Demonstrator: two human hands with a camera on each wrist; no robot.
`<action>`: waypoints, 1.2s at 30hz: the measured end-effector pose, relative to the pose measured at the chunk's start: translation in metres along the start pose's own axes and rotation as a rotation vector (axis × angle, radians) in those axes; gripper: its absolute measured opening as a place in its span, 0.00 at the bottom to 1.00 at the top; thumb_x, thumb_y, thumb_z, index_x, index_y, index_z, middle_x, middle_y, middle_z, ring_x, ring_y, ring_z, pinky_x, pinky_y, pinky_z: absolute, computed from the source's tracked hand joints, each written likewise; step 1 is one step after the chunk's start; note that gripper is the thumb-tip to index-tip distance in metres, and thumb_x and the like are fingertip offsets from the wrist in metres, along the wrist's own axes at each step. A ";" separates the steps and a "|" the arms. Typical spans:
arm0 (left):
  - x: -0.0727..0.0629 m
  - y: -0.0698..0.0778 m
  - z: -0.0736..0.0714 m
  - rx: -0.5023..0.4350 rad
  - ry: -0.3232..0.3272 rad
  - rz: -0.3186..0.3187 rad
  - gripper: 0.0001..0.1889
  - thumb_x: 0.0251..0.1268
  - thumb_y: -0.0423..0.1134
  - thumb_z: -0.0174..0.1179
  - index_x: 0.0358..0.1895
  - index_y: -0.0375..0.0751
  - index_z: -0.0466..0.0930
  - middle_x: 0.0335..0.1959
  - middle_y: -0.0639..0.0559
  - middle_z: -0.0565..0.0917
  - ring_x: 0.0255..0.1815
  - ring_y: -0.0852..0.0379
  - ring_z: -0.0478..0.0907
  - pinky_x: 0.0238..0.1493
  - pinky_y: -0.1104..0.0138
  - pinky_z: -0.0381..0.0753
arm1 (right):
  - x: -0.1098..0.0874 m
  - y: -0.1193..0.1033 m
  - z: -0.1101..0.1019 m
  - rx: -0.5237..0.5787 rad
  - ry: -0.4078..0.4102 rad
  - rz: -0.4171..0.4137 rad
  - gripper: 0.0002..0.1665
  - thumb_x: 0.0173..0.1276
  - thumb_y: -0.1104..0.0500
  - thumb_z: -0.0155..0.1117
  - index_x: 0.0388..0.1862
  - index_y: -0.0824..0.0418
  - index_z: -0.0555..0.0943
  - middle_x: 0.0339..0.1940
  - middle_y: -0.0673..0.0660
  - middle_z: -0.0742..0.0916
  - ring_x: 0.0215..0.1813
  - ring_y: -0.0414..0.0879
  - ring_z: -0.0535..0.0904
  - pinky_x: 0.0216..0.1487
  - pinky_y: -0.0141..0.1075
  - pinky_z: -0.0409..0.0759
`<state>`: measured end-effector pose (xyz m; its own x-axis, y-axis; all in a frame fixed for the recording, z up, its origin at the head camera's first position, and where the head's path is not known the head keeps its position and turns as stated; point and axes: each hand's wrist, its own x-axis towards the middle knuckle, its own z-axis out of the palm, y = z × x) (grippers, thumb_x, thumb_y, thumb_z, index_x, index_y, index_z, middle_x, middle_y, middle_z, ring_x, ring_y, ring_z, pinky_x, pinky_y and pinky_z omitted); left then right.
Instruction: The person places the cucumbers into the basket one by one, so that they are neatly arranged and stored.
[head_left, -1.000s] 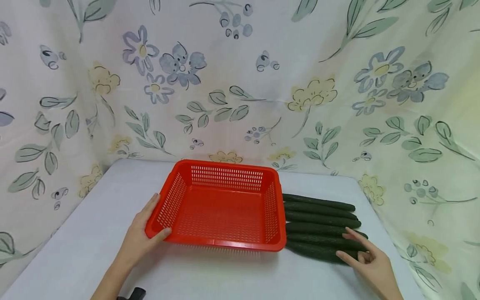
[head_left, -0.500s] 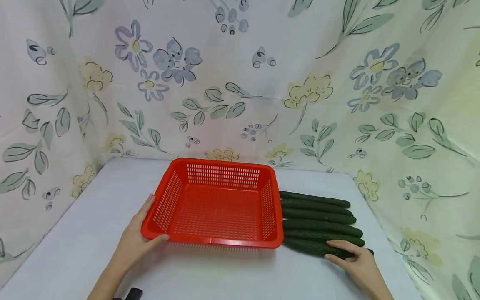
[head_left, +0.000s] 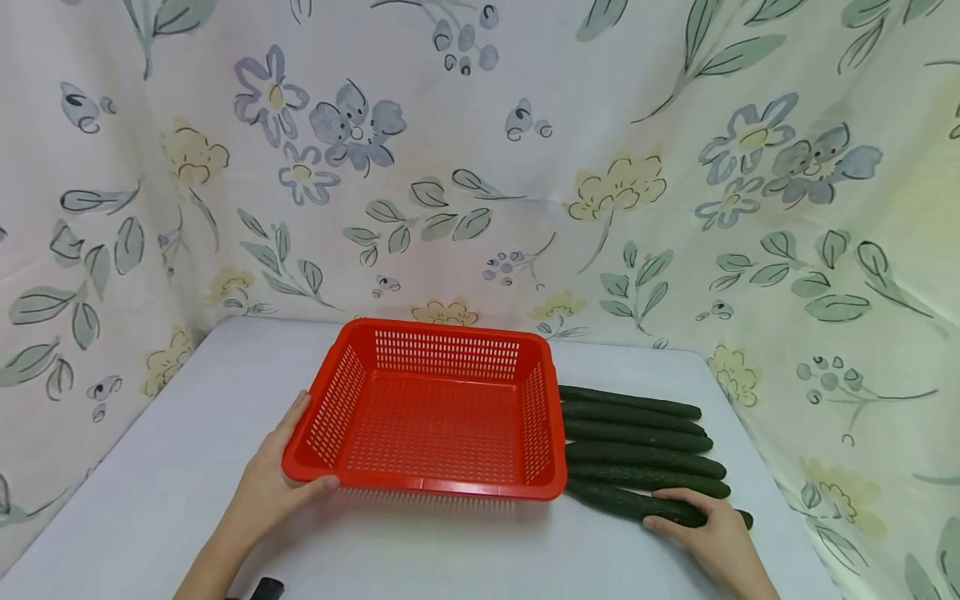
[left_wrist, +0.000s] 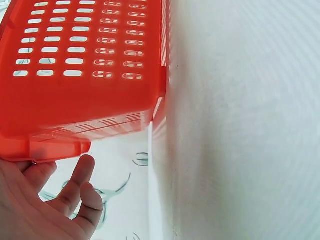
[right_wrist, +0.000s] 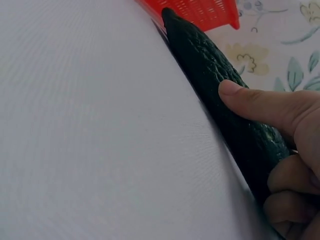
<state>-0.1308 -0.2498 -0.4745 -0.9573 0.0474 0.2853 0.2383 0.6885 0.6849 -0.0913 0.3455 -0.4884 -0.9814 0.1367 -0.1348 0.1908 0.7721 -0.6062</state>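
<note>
A red plastic basket (head_left: 427,482) with slotted walls stands on the white table. My left hand (head_left: 266,483) holds its near left corner, thumb at the front rim and fingers along the left side; in the left wrist view, some fingers (left_wrist: 82,175) hang below the rim. Several long dark green cucumbers (head_left: 645,457) lie side by side to the right of the basket. My right hand (head_left: 708,525) grips the nearest cucumber (head_left: 618,502) near its right end. In the right wrist view the thumb (right_wrist: 250,97) lies across it, other fingers curled at its side.
The basket's right wall hides the left ends of the cucumbers. A floral curtain (head_left: 450,167) hangs behind and beside the white table (head_left: 480,558). A small black object (head_left: 267,588) shows by the left wrist.
My right hand has come down from above the cucumbers and taken hold of the nearest one, whose right end has swung slightly toward me. The left hand stays at the basket's corner.
</note>
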 end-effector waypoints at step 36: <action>-0.001 0.001 0.000 -0.035 -0.003 -0.008 0.65 0.51 0.47 0.83 0.89 0.57 0.47 0.88 0.47 0.55 0.77 0.32 0.67 0.59 0.67 0.78 | -0.004 -0.004 -0.007 0.032 0.145 0.006 0.41 0.53 0.32 0.83 0.58 0.55 0.91 0.61 0.62 0.89 0.68 0.70 0.79 0.65 0.65 0.77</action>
<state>-0.1300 -0.2493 -0.4744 -0.9597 0.0443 0.2775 0.2360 0.6633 0.7102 -0.0884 0.3460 -0.4799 -0.9726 0.2310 -0.0251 0.1947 0.7514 -0.6304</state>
